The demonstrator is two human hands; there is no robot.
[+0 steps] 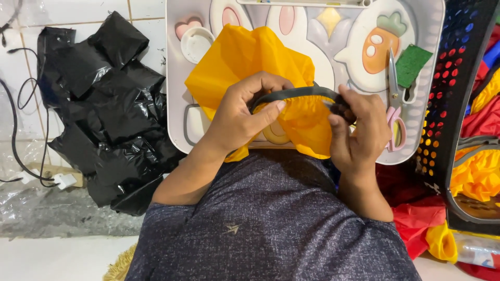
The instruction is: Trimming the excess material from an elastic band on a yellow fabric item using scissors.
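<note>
An orange fabric piece (245,57) with a black elastic band (297,93) along its edge hangs in front of me over a white lap table (432,62). My left hand (242,112) pinches the band and fabric at the left. At the band's right end, my right hand (359,130) grips band and fabric between thumb and fingers. The band arcs between the two hands. Part of the fabric is hidden behind my hands.
Scissors with pink handles (394,104) and a green sponge square (410,63) lie on the table's right side, a white lid (197,43) at its left. A black plastic bag (104,109) sits on the floor left. A black perforated basket (458,104) with orange and red fabrics stands right.
</note>
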